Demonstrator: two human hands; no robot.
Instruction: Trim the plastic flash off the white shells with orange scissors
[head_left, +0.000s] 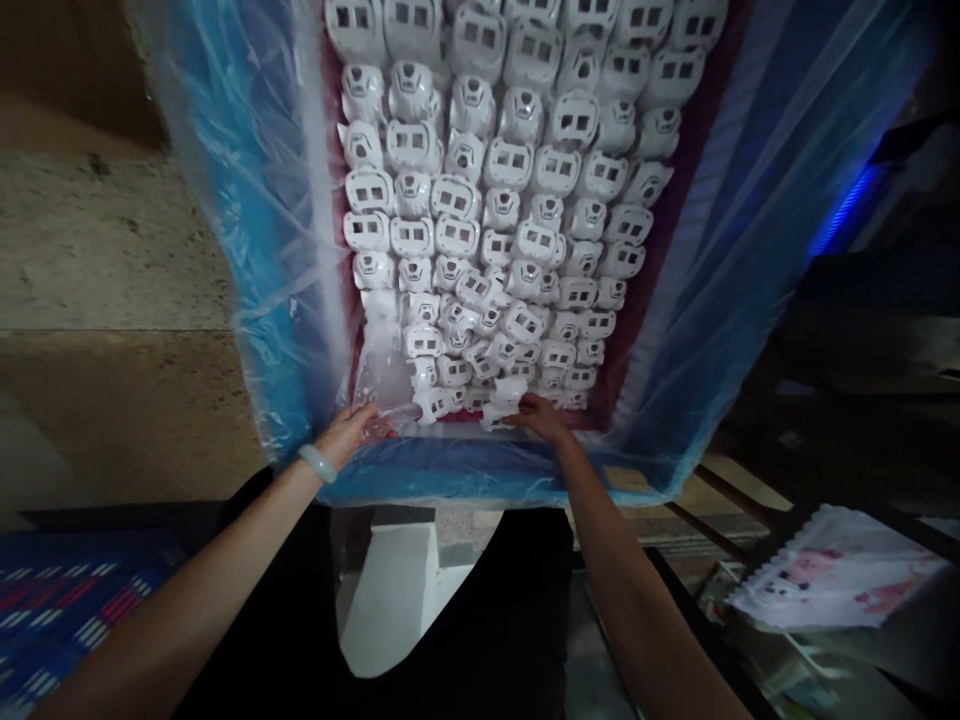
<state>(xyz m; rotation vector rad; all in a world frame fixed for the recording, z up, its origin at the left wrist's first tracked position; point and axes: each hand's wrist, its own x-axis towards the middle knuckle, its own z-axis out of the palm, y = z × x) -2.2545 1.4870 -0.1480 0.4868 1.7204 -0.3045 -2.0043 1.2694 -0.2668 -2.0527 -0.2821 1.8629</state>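
Note:
A blue crate (465, 484) lined with clear plastic stands in front of me, filled with rows of white moulded plastic parts (457, 235), many with two square holes. My left hand (357, 425), a pale bangle on its wrist, is closed on a clear plastic bag (384, 365) at the crate's near left corner. At the near edge my right hand (536, 415) has its fingers on a white plastic part (501, 412), which lies beside other parts. Its fingertips are partly hidden, but they look closed on that part.
Blue baskets (82, 600) with red and white slots stand at the lower left. On the right lies a white cloth with a pink print (832, 570). A blue light (846, 208) glows at the upper right. Below the crate is a white surface (386, 600) between my legs.

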